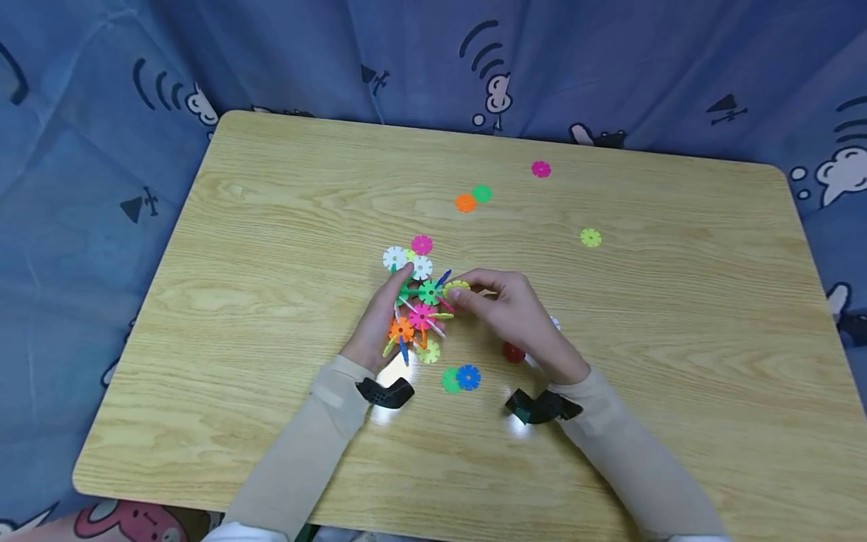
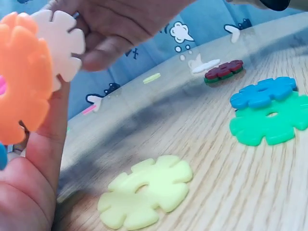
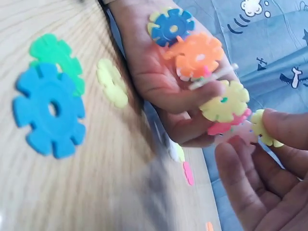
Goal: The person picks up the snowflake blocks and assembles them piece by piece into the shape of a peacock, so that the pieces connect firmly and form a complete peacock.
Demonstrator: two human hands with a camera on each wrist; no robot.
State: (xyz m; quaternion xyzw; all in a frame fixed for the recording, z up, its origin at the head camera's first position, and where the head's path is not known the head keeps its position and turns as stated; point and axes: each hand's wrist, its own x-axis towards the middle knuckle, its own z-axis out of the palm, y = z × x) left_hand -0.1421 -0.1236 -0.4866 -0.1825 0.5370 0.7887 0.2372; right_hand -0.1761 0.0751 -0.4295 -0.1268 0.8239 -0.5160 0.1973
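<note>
My left hand point(image 1: 371, 324) holds a cluster of slotted plastic flower discs point(image 1: 421, 317), pushed together edge to edge at different angles. Green, pink, orange, white, blue and yellow discs show in it. At the cluster's right side, my right hand point(image 1: 511, 305) pinches a yellow slotted disc point(image 3: 263, 129) between thumb and fingers, right at the edge of the built piece. The right wrist view shows the left hand's fingers curled behind the cluster, beside an orange disc point(image 3: 198, 55) and a blue disc point(image 3: 172, 27). In the left wrist view an orange disc point(image 2: 24, 72) fills the near left.
Loose discs lie on the wooden table point(image 1: 271, 316): yellow point(image 1: 430, 352), blue point(image 1: 469, 377) overlapping green point(image 1: 450, 380), and dark red point(image 1: 512, 352) near the right wrist. White point(image 1: 394, 258) and pink point(image 1: 422, 245) discs lie beyond the left hand. Several others are farther back, before a blue curtain point(image 1: 420, 68).
</note>
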